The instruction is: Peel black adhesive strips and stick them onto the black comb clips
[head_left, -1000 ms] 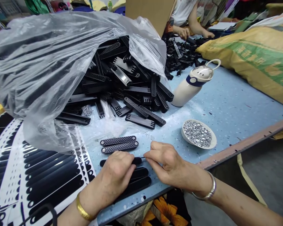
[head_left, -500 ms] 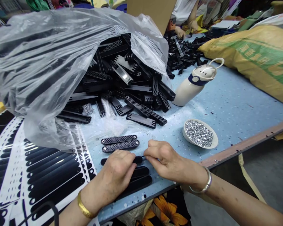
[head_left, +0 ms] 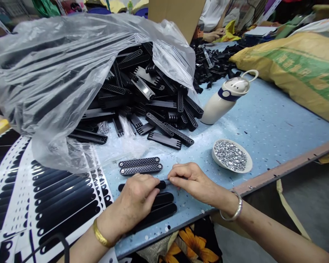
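My left hand [head_left: 139, 193] is closed, with its fingers pressed onto a smooth black bar [head_left: 161, 185] on the blue table. My right hand [head_left: 191, 182] pinches at that bar's right end; a thin dark sliver shows at the fingertips, too small to name. Two more smooth black bars [head_left: 164, 208] lie nearer the front edge, partly under my left hand. Just beyond it, two bars with a mesh pattern [head_left: 141, 168] and a screw-like dot at each end lie side by side.
A plastic bag [head_left: 71, 65] spills a heap of black bars [head_left: 142, 98]. To the right are a white bowl of small metal parts [head_left: 231, 156] and a cream bottle [head_left: 219, 104]. Black sticker sheets [head_left: 65, 204] lie left. Across the table a person [head_left: 215, 34] sits by a yellow sack [head_left: 295, 65].
The fingers of my right hand have straightened slightly into a flatter pinch. My left hand stays on the bar. Across the table, the other person's hands have come together.
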The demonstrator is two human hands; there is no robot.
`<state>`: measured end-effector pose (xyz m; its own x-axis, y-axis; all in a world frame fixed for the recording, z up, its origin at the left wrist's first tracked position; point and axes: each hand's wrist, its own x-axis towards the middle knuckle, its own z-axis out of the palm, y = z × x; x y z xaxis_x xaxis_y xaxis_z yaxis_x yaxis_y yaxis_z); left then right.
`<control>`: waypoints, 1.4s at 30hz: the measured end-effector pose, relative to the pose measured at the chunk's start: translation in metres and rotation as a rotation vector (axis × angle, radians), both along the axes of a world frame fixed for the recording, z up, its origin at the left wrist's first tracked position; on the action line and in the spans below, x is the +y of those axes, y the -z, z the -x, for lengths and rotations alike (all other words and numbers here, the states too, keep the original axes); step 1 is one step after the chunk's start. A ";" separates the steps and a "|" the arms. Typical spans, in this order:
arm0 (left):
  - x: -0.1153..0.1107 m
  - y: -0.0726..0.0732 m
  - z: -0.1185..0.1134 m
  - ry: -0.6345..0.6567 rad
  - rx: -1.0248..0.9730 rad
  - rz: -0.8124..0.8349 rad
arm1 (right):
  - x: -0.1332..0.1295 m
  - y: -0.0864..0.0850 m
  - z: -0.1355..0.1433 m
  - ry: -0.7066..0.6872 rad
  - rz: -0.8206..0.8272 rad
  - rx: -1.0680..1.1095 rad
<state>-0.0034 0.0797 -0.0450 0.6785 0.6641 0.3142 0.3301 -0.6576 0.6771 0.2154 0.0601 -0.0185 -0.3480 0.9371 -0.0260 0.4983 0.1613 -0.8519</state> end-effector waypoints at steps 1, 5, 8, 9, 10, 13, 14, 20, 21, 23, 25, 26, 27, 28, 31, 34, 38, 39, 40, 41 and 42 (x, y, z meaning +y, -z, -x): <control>0.000 0.000 0.000 -0.006 0.003 -0.001 | -0.002 0.005 -0.004 0.033 -0.079 -0.061; 0.000 0.003 0.000 -0.016 0.001 -0.006 | -0.009 0.031 -0.026 0.161 -0.467 -0.374; -0.001 0.005 -0.001 -0.030 -0.016 -0.025 | -0.011 0.034 -0.034 0.175 -0.533 -0.494; -0.001 0.006 -0.001 -0.037 -0.021 -0.030 | -0.011 0.031 -0.033 0.180 -0.541 -0.493; -0.001 0.006 -0.001 -0.042 -0.023 -0.033 | -0.012 0.026 -0.030 0.184 -0.552 -0.475; -0.001 0.006 -0.001 -0.045 -0.007 -0.035 | -0.018 0.010 -0.011 0.164 -0.542 -0.310; -0.001 0.005 -0.001 -0.044 0.004 -0.038 | -0.020 0.007 -0.003 0.141 -0.495 -0.240; 0.001 0.000 -0.002 -0.030 0.033 -0.045 | -0.022 0.011 0.031 0.170 -0.205 -0.027; 0.001 -0.001 -0.002 -0.025 0.031 -0.038 | -0.021 0.012 0.032 0.190 -0.154 0.001; 0.001 -0.001 -0.003 -0.023 0.026 -0.019 | -0.017 0.012 0.033 0.214 -0.025 0.051; 0.001 -0.002 -0.001 -0.037 0.008 -0.007 | -0.014 0.010 0.033 0.227 0.092 0.088; 0.001 -0.003 0.000 -0.040 -0.001 -0.001 | -0.013 0.009 0.033 0.238 0.131 0.101; 0.001 -0.005 0.003 -0.040 -0.008 0.003 | -0.012 0.008 0.033 0.252 0.160 0.112; 0.001 -0.008 0.007 -0.038 -0.013 -0.002 | -0.011 0.007 0.033 0.268 0.182 0.122; 0.005 -0.020 0.024 -0.025 0.030 -0.085 | -0.009 0.006 0.033 0.308 0.241 0.150; 0.008 -0.029 0.041 -0.034 0.131 -0.204 | -0.008 0.008 0.033 0.327 0.279 0.162; 0.010 -0.025 0.051 -0.016 0.210 -0.267 | -0.007 0.011 0.032 0.339 0.294 0.160; 0.010 -0.022 0.051 -0.011 0.211 -0.277 | -0.007 0.011 0.032 0.342 0.304 0.163; 0.010 -0.019 0.051 -0.009 0.209 -0.285 | -0.007 0.009 0.033 0.346 0.317 0.171; 0.010 -0.016 0.050 -0.007 0.204 -0.291 | -0.007 0.007 0.033 0.348 0.334 0.187; 0.010 -0.014 0.050 -0.005 0.199 -0.298 | -0.008 0.003 0.035 0.344 0.355 0.212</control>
